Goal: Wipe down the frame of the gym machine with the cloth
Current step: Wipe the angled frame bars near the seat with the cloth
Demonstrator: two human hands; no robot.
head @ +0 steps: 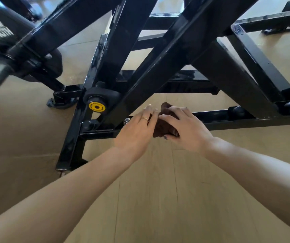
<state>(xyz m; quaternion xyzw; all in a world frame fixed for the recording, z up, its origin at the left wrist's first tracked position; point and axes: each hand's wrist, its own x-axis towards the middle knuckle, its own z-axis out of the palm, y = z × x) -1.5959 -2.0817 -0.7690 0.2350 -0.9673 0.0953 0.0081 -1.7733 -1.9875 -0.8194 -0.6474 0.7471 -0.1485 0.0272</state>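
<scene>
Holding the bunched brown cloth [164, 123] curled in the right hand [184, 128], the person presses it on the frame's [228, 116] low near rail; left hand [137, 130] lies flat-fingered beside. Upper beams probably remain unwiped.

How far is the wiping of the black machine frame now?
Done: nothing can be judged; no wiped part stands out. In hand: the right hand grips the brown cloth at the low crossbar, and the left hand touches it. Left: seemingly the diagonal beams above.
</scene>
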